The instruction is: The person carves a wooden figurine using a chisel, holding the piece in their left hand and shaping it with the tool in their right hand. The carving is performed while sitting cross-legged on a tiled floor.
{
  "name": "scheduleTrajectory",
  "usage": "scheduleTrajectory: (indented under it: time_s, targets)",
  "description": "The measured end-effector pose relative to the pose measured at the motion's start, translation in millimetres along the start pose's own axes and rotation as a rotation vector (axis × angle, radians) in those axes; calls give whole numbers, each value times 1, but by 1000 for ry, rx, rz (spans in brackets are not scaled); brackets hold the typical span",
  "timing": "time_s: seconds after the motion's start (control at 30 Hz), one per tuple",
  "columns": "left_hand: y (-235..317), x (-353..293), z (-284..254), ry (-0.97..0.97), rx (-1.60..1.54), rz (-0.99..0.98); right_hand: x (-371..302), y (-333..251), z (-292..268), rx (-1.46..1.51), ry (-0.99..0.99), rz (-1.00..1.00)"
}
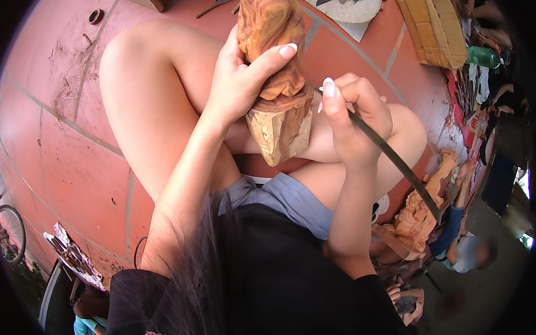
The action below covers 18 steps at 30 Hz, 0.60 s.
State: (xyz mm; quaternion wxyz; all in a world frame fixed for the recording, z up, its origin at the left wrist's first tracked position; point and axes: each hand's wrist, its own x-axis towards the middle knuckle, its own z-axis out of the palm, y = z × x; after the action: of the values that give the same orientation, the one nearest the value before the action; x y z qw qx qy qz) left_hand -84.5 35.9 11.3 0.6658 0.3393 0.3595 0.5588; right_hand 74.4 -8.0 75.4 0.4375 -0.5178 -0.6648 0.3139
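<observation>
A reddish-brown wood carving (272,23) with swirling folds stands between my knees, its pale, rough-cut base (279,132) toward me. My left hand (232,86) is wrapped round the carving's middle, thumb across its front. To the right, my right hand (361,117) is closed on a long, thin, dark tool (398,163), perhaps a file. The tool slants from the carving's right side down toward the lower right. Its tip is close to the wood just above the base; whether it touches, I cannot tell.
Red floor tiles (61,160) surround my bent legs. At the upper right are a cardboard box (429,31) and a green bottle (483,57). An orange-brown carved wooden piece (420,208) lies right of my knee, near another person (463,251). Several thin tools (79,255) lie lower left.
</observation>
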Motion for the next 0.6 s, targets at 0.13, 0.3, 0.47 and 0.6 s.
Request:
scheduleTrajectory:
  time_s: [0.13,0.3,0.47,0.6]
  targets:
    - [2,-2,-1,3,2,1,-5,5,4,-73,-30,-22]
    - [4,-2,0,-16,5,10,0,-3,4,-75,-21,-20]
    - [3,-2,-2,-16,-14,25,-6,5,0,-121,-108,-140]
    - [5,0,-2,-11,7,24,-2,4,10,78,33,13]
